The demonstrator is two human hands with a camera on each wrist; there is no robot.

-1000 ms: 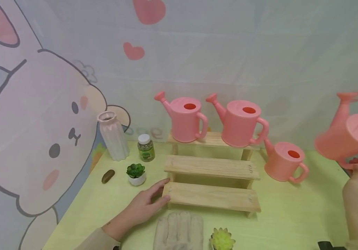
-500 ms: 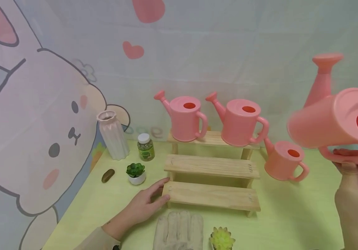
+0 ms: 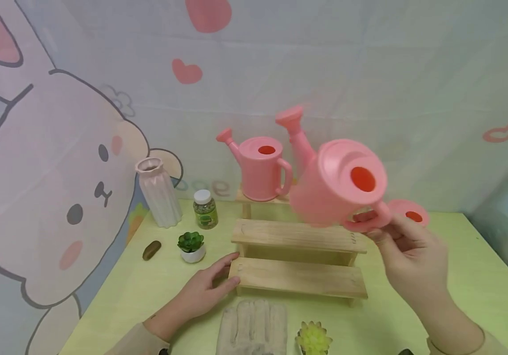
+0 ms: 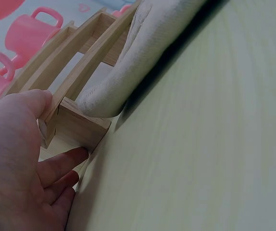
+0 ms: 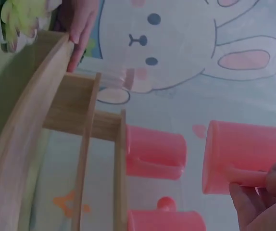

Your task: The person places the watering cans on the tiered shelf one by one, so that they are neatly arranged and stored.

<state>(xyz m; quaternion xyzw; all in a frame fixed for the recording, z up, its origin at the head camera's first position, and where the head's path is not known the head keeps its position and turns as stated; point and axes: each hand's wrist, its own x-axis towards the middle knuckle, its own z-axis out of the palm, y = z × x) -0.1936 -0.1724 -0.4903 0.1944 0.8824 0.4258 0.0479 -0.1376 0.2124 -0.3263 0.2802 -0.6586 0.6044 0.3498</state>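
My right hand (image 3: 416,264) grips a pink watering can (image 3: 313,195) by its handle. It hangs tilted in the air in front of the top shelf, its red opening facing me. My left hand (image 3: 198,295) rests at the left end of a three-step wooden stand (image 3: 298,277); the left wrist view shows the thumb on the lowest board and fingers against the side panel (image 4: 75,125). Another pink can (image 3: 258,172) stands upright at the top shelf's left. The can beside it is hidden in the head view but shows as a pink body (image 5: 167,222) in the right wrist view.
One more pink can (image 3: 407,208) stands right of the stand, partly hidden. To the left are a white vase (image 3: 161,197), a jar with a white lid (image 3: 205,212), a potted succulent (image 3: 192,246) and a brown stone-like piece (image 3: 152,250). In front lie gloves (image 3: 254,325) and a yellow-green succulent (image 3: 313,339).
My right hand has carried its watering can from the far right leftward to the stand, where it now overlaps the right part of the top shelf. My left hand has stayed in place.
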